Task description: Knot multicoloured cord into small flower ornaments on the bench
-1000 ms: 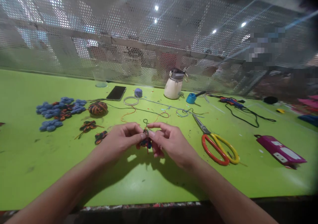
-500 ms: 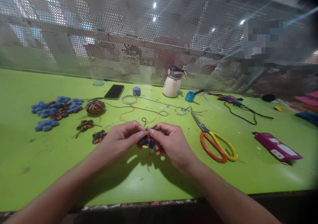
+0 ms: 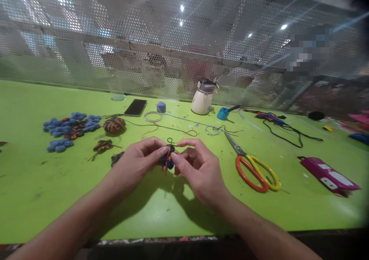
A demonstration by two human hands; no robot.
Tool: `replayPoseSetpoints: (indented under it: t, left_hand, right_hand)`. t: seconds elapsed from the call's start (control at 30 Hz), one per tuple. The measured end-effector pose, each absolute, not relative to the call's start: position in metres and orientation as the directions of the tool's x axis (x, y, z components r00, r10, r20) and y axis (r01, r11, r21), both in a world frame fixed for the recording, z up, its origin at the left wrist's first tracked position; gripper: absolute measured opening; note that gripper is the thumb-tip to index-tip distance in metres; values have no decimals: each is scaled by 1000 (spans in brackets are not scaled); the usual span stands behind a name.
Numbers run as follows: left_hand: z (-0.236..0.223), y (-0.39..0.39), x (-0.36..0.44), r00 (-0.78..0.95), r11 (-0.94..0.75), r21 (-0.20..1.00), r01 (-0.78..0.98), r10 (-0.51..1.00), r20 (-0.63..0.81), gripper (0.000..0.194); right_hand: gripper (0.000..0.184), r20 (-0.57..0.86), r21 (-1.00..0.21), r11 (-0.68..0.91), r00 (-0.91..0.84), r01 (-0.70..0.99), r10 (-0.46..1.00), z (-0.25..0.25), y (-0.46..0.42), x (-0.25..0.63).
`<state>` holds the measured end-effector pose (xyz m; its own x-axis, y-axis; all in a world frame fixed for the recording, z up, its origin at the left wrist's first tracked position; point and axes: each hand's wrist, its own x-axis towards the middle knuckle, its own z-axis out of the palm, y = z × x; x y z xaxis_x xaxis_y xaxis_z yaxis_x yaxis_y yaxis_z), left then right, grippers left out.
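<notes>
Between my two hands is a small dark crochet flower [image 3: 167, 159] in multicolour yarn, with a reddish strand hanging down its front. My left hand [image 3: 140, 156] pinches its left side between thumb and fingers. The thumb of my right hand [image 3: 203, 169] presses on the right side, with the index finger raised by the thin yarn at the top and the other fingers curled behind. A dark yarn loop [image 3: 170, 140] sticks up above the piece. Left of my hands lie a multicolour crochet flower [image 3: 103, 146], another partly hidden behind my left wrist, and a multicolour yarn ball [image 3: 114, 126].
Blue crochet flowers [image 3: 60, 144] lie at the left. Behind are a phone [image 3: 135, 107], a purple yarn ball [image 3: 161, 106], a white bottle [image 3: 202, 98] and a blue pot [image 3: 223, 113]. Scissors [image 3: 252, 175], a glue gun [image 3: 269, 118] and a magenta box [image 3: 328, 173] are rightward.
My right hand has opened up slightly, its index finger lifting away from the left fingertips. The crochet flower is turned and shows more of its face. The view has shifted slightly.
</notes>
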<state>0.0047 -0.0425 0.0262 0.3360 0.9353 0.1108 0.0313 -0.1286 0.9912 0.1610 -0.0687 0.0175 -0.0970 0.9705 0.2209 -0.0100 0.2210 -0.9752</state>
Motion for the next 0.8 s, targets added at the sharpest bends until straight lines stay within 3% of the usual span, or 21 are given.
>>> replayPoseSetpoints:
  t: [0.13,0.33,0.5,0.67,0.8]
  left_hand:
    - [28,-47,7,301,-235,960,154,936,181,14]
    - [27,-50,10,306,-285,939,193,927,218,16]
    - [25,-50,10,270,-318,915,250,930,249,14]
    - [26,-45,5,289,-193,977,96,944,158,14]
    - [26,-42,3,327,-218,976,10,923,203,6]
  right_hand:
    - [27,140,-987,144,-67,75,988,17,-67,159]
    - [20,5,-999,9,-132,32,991,23,-63,162]
    - [15,56,-993,61,-57,102,997,20,-62,161]
    - [17,73,-985,76,-21,153,997,18,-62,159]
    - [17,75,-987,85,-75,137,994,17,-62,160]
